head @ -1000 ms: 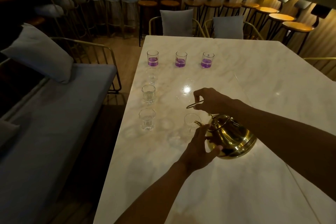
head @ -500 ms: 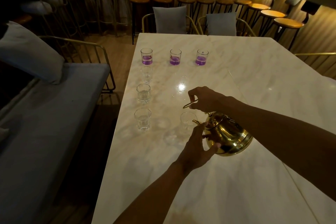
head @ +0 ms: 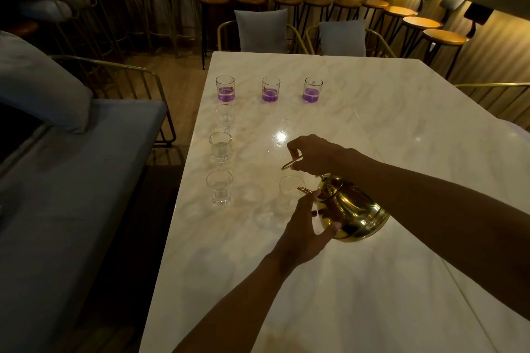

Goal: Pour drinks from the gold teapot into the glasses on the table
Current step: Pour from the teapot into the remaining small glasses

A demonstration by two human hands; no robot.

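Dim bar room, marble counter [head: 401, 129]; gold teapot [head: 352, 209] tilted, spout over an empty glass [head: 289, 189]; right hand [head: 315, 153] gripping its handle, left hand [head: 304, 226] fingers spread, steadying its body

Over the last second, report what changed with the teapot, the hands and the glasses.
Little changed. The gold teapot stays tilted, spout over the small glass; the right hand still grips its handle and the left hand still steadies its body. The three purple glasses stay put. Only the camera shifted slightly.
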